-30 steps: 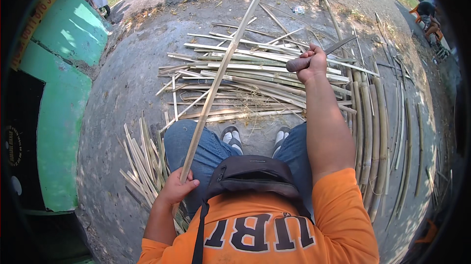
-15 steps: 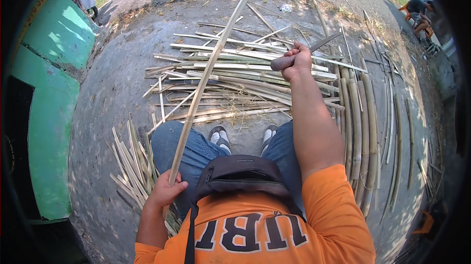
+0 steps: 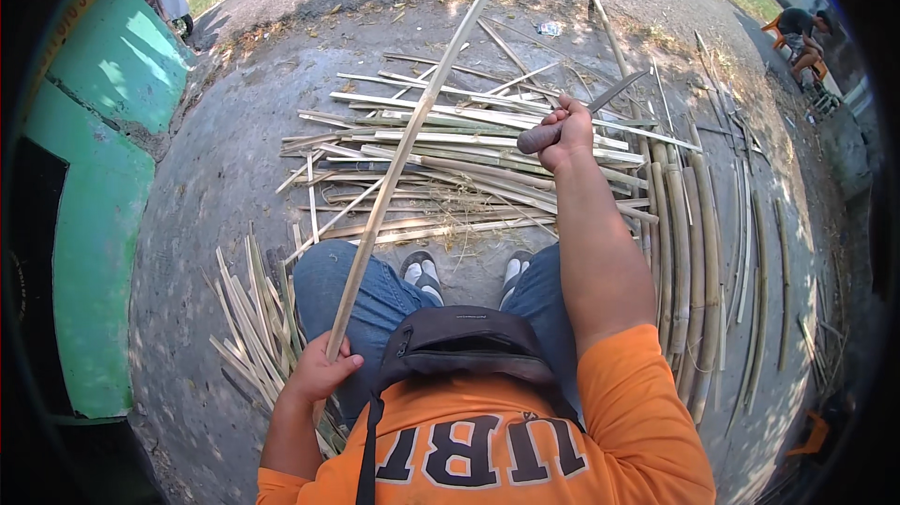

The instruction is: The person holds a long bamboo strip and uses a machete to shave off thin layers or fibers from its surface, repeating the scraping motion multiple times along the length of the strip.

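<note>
My left hand point(image 3: 324, 370) is closed round the near end of a long bamboo strip point(image 3: 403, 150), beside my left knee. The strip slants up and away to the right, its far end over the ground beyond the pile. In my right hand point(image 3: 570, 135) is the thick wooden handle of a machete point(image 3: 619, 90), whose blade points away to the right. That arm is stretched out over the right end of a pile of split bamboo strips point(image 3: 450, 137) lying crosswise in front of my feet. The blade and the held strip are apart.
Whole bamboo poles point(image 3: 696, 252) lie lengthwise at my right. A bundle of split strips point(image 3: 248, 317) is beside my left leg. A green wall point(image 3: 98, 224) stands at the far left. Another person point(image 3: 802, 36) sits on an orange chair at the far right. A black waist bag point(image 3: 464, 341) is across my lap.
The view has shifted slightly. The far end of the bamboo strip sits a little lower and to the right, and the machete's tilt has changed slightly. Both hands keep their hold.
</note>
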The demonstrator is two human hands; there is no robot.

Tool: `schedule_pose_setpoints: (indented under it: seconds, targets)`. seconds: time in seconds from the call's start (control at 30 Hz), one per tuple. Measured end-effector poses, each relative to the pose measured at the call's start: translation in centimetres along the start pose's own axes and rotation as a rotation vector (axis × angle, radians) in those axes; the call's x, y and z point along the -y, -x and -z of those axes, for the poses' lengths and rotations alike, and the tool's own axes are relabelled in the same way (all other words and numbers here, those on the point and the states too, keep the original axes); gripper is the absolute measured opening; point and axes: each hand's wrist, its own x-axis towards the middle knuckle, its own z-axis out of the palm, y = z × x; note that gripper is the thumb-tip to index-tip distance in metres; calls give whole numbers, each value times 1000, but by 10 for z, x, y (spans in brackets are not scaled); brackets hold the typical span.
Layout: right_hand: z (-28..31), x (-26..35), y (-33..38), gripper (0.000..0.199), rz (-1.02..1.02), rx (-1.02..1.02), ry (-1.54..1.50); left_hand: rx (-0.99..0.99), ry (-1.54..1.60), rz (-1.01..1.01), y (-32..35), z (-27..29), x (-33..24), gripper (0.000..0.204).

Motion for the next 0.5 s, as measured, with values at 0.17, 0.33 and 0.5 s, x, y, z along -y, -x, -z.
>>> schedule_pose_setpoints:
  seconds: [0.17,0.33,0.5]
  targets:
    - [-3,-4,6,14,5,6,46,9,21,4,1,-1,-3,29]
    - [-4,-7,7,13,-8,4,39,16,38,-8,2,-1,-1,29]
    - [-5,-7,4,13,-15,15,45,9,16,-3,-1,0,0,29]
